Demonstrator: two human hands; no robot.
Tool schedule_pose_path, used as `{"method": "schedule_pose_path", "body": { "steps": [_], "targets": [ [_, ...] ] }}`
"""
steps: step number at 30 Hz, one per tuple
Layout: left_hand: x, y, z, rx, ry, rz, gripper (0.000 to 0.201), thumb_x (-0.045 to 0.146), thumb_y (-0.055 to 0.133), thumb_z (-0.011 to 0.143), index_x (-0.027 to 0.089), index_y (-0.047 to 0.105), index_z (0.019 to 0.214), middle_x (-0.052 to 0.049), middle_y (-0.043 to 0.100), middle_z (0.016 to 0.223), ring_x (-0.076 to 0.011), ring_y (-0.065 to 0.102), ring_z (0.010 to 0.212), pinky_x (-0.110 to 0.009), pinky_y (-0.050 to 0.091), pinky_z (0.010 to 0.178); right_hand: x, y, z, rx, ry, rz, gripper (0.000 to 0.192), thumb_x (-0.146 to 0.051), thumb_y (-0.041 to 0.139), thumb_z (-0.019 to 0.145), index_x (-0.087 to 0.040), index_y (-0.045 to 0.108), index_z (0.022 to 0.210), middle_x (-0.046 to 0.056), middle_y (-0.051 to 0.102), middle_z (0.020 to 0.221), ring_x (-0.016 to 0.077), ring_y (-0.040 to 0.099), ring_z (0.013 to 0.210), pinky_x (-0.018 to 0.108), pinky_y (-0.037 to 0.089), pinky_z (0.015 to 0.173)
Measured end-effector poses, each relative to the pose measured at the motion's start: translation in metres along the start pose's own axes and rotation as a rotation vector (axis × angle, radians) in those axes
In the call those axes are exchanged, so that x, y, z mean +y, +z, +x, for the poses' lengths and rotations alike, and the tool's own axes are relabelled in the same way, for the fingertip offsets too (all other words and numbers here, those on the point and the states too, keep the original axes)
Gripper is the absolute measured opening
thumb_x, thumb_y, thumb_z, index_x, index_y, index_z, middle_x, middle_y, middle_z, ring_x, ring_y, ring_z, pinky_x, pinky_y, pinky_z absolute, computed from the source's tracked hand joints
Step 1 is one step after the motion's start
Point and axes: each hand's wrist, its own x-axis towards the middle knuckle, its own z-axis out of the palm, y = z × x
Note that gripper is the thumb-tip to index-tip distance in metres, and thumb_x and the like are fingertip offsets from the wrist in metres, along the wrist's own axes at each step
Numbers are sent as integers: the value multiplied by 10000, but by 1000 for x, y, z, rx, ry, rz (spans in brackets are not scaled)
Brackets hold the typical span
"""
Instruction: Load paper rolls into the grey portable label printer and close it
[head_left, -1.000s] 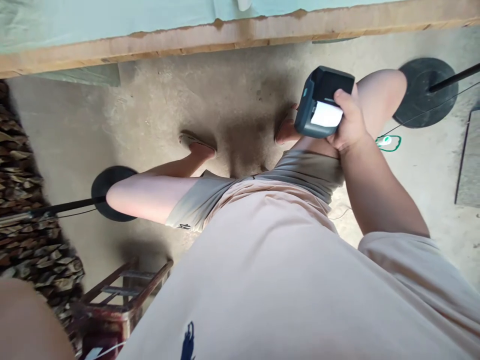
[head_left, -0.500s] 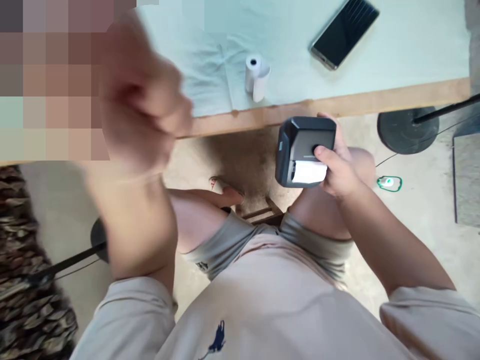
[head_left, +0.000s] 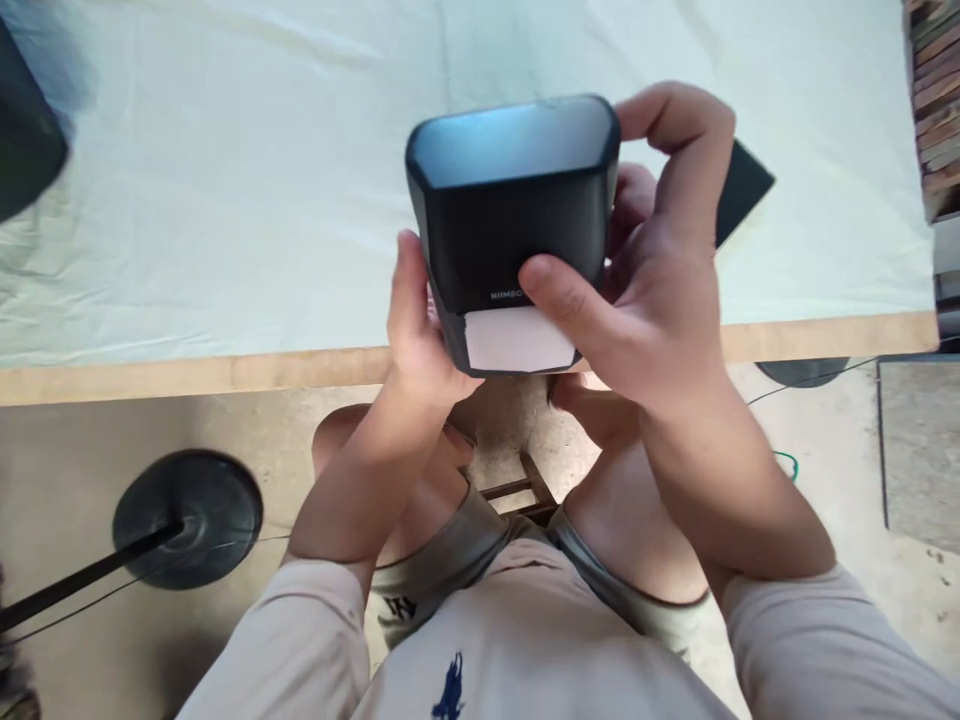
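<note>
A black label printer [head_left: 517, 230] marked "NIIMBO…" is held up over the table's front edge, between both hands. White paper [head_left: 517, 340] shows at its lower front. My left hand [head_left: 424, 335] cups the printer's lower left side, thumb up along it, the other fingers hidden behind. My right hand [head_left: 660, 250] grips the right side, its thumb on the front face just above the paper and its fingers bent around the far corner. Behind the right hand a dark flat corner [head_left: 742, 190] of the phone shows on the cloth.
A pale cloth [head_left: 262, 200] covers the table, with a bare wooden front edge [head_left: 187, 378]. Part of a dark object [head_left: 26, 130] stands at the far left. Round black stand bases [head_left: 187, 515] rest on the floor, and a wooden stool [head_left: 536, 490] shows between my legs.
The printer has moved up and left, from beside my right knee to over the table edge. My left hand has come down from the upper left onto it. The paper roll is no longer visible.
</note>
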Motion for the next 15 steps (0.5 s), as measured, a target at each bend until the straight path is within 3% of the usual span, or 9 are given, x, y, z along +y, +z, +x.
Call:
{"method": "schedule_pose_path", "body": {
  "steps": [3, 6, 11, 15],
  "targets": [
    [-4, -7, 5, -120, 11, -50, 661, 650, 236, 1003, 201, 623, 1297, -45, 686, 1293, -293, 425, 1498, -424, 521, 1138, 9, -15, -4, 61, -71, -102, 489, -535, 571, 909, -251, 463, 1291, 70, 529, 1363, 190, 588, 1235, 334, 575, 982],
    [-9, -11, 2, -171, 1, -56, 635, 633, 276, 1004, 189, 623, 1297, -53, 693, 1285, -301, 428, 1499, -451, 532, 1133, 22, -20, -6, -18, -128, -94, 552, -529, 515, 931, -251, 447, 1402, 74, 495, 1451, 217, 525, 1362, 419, 508, 1153],
    [-12, -3, -18, -10, -180, -39, 661, 666, 342, 977, 209, 553, 1407, -61, 687, 1316, -310, 451, 1484, -472, 537, 1139, 26, -19, -13, -136, -187, -9, 671, -544, 509, 925, -262, 379, 1520, 71, 448, 1534, 237, 487, 1434, 436, 451, 1239],
    [-15, 5, -27, 4, -35, -28, 620, 606, 416, 984, 209, 517, 1449, -50, 695, 1301, -325, 440, 1487, -471, 519, 1158, 25, -25, -19, -151, -203, 45, 739, -565, 529, 912, -281, 332, 1566, 44, 380, 1595, 251, 395, 1522, 435, 411, 1286]
  ]
}}
